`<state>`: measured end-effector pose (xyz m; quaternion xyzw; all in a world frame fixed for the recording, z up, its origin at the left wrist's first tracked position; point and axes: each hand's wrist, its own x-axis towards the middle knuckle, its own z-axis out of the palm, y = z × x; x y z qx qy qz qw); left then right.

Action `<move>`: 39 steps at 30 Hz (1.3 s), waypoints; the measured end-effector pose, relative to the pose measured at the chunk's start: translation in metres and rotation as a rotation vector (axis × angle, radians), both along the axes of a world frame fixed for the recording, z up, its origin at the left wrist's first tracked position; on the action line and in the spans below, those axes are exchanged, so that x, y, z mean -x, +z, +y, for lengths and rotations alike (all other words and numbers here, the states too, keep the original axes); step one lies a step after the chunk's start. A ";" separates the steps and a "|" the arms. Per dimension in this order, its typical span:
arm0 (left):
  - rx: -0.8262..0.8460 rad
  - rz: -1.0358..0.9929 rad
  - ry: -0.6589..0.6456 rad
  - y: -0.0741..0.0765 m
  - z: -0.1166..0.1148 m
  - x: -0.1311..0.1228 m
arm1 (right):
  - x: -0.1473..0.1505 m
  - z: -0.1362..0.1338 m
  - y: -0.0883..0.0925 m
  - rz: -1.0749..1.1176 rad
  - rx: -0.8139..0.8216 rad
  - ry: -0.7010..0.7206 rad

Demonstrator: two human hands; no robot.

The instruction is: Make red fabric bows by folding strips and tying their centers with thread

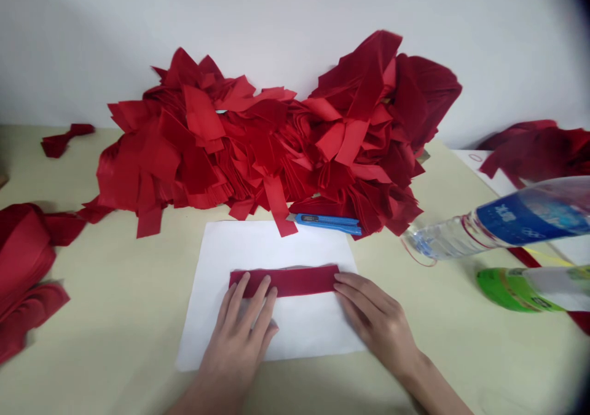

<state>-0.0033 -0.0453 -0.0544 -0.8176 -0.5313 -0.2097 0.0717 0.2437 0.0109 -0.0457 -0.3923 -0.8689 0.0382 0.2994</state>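
A narrow red fabric strip (299, 280) lies flat across a white sheet of paper (258, 249) on the pale table. My left hand (242, 335) rests open with its fingers spread, the fingertips pressing the strip's left end. My right hand (375, 320) lies flat and open too, its fingertips touching the strip's right end. Neither hand grips anything.
A big heap of red fabric pieces (276, 138) fills the back against the wall. A blue utility knife (328, 222) lies at its foot. A clear water bottle (502, 221) and a green-capped bottle (520, 289) lie at right. More red cloth (23, 267) sits at left.
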 end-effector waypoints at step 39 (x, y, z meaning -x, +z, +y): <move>0.005 0.063 0.012 0.002 0.002 0.003 | 0.004 0.006 0.008 0.018 0.057 -0.066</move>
